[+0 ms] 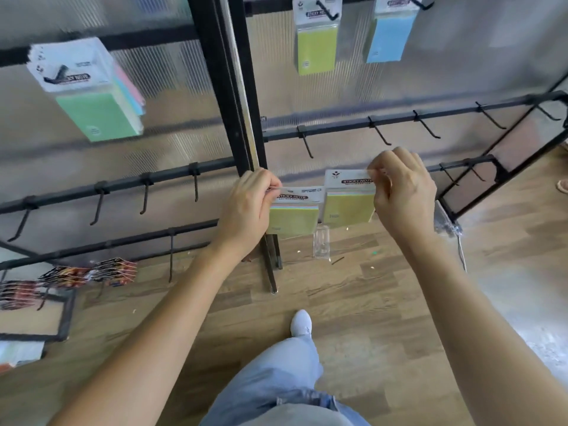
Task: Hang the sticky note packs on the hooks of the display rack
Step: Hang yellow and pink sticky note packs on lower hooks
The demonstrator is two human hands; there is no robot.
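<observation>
My left hand pinches the top corner of a yellow-green sticky note pack in front of the rack's centre post. My right hand pinches the top edge of a second yellow-green pack just to its right. Both packs hang below a rail of bare black hooks. Higher on the display rack, a thick stack of packs hangs on a hook at the left. A yellow pack and a blue pack hang at the top right.
More bare hooks line the left panel's lower rails. Dark red packets hang at the bottom left. A clear plastic wrapper lies on the wooden floor by the rack's foot. My shoe stands below.
</observation>
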